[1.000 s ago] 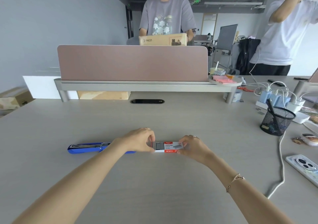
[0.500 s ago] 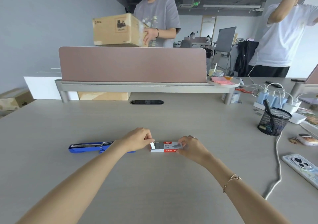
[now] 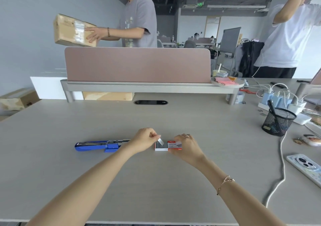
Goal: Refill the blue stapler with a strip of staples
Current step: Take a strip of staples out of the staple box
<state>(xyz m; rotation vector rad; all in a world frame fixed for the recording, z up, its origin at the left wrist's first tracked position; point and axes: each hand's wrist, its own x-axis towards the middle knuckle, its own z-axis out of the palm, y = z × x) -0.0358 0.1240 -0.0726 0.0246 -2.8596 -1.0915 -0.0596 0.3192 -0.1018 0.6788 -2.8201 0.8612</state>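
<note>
**Staple strip pinched above its open box, stapler lying open to the left**

The staple strip (image 3: pixel 160 141) is tilted, its upper end pinched between thumb and forefinger of the left hand (image 3: pixel 145 141), its lower end angled down over the slid-out white tray of the staple box (image 3: pixel 168 146). More grey staples show in the tray. The right hand (image 3: pixel 186 146) is closed on the red-and-white sleeve end of the box, holding it against the desk (image 3: pixel 156 182); a ring shows on one finger and a thin bracelet (image 3: pixel 225 183) on the wrist.

The blue stapler (image 3: pixel 99 146) lies on the desk just left of the left hand, opened out flat, its metal staple channel facing up and running toward the wrist.

Further right stand a black mesh pen cup (image 3: pixel 278 121), a white cable (image 3: pixel 282 172) and a phone (image 3: pixel 306 167) lying camera-side up. Behind the pink divider panel (image 3: pixel 138 65) a person holds a cardboard box (image 3: pixel 73 31); another person stands at far right.
</note>
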